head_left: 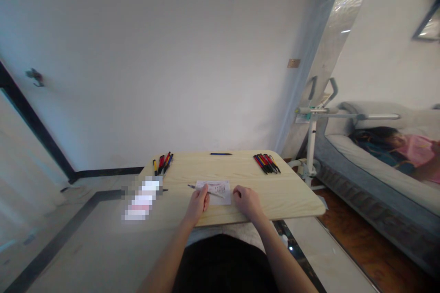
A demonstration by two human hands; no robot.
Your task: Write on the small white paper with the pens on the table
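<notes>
Left hand (199, 201): while the right hand (248, 199) lies just beside the paper (225, 187), this one pinches a pen (194, 187) between thumb and fingers.
Pen: slanting over the paper, dark end up and left past the sheet's edge; whether it touches the sheet, I cannot tell.
Right hand: curled over the table (292, 201), fingers folded under; I cannot tell whether they hold anything.
Paper: flat near the table's front, its print too small to read.
Back edge: a single blue pen (221, 154) lying sideways.
Right pens (266, 164): red, blue and dark ones side by side.
Left pens (167, 163): a looser bunch, above a blurred patch (142, 199).
Sofa (364, 197): a person in pink (419, 151) lies there.
</notes>
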